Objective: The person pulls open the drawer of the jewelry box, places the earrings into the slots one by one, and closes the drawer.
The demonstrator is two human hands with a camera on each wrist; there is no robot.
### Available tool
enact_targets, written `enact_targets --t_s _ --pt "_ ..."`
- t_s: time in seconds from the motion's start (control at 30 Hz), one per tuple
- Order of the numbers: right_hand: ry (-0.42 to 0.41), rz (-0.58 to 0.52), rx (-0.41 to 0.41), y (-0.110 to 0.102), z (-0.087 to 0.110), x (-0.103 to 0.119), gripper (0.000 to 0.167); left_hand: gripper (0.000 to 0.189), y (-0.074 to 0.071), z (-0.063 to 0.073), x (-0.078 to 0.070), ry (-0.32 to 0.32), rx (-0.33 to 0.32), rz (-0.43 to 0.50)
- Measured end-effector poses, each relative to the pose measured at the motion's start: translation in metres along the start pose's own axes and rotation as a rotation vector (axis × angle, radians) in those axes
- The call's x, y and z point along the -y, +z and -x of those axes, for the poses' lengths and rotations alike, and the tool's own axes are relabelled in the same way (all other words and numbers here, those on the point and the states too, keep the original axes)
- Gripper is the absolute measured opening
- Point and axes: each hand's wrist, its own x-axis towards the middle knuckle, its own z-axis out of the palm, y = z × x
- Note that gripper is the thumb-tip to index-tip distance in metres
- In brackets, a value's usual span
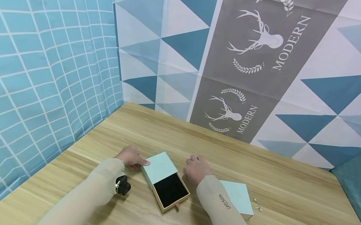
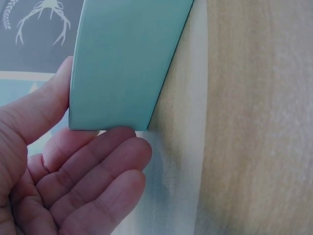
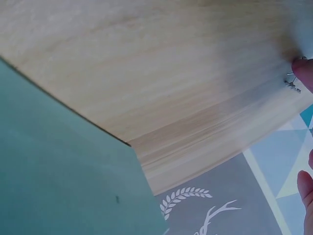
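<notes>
A pale mint drawer box (image 1: 162, 166) lies slanted on the table, its black-lined drawer (image 1: 170, 191) pulled partly out towards me. My left hand (image 1: 132, 158) holds the far left corner, thumb on top and fingertips against the end of the box's cover (image 2: 122, 68). Just right of the box is my right hand (image 1: 196, 169), its fingers curled. In the right wrist view a small silver earring (image 3: 292, 85) hangs at a fingertip of that hand, pinched there; most of the grip is out of frame.
A second mint box (image 1: 236, 196), closed, lies partly behind my right forearm. Beside it on the right are several tiny silvery pieces (image 1: 259, 209). An orange pull tab (image 1: 178, 205) sticks out from the drawer front. Patterned cloth (image 1: 240, 60) hangs behind the wooden table (image 1: 306, 208).
</notes>
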Motion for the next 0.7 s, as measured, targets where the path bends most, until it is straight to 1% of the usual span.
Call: enact_targets --t_s 0.13,0.2,0.4,0.57,0.7 --pt "0.005 -0.009 0.002 -0.001 0.0 0.0 0.014 0.047 0.0 -0.001 0.001 -0.003 -0.001 0.004" --pt "0.03 -0.061 0.002 -0.002 0.0 -0.001 0.014 0.047 -0.001 -0.001 0.001 -0.004 0.002 0.003" --pt "0.139 -0.29 -0.006 -0.009 0.002 -0.009 0.004 0.047 -0.001 0.003 -0.002 -0.011 0.006 0.012" --pt "0.223 -0.469 0.022 -0.011 0.002 -0.013 0.007 0.047 -0.001 0.003 -0.002 -0.006 0.009 0.004" --pt "0.284 -0.637 0.043 -0.013 0.003 -0.015 0.01 0.046 -0.001 0.002 -0.002 -0.007 0.011 -0.003"
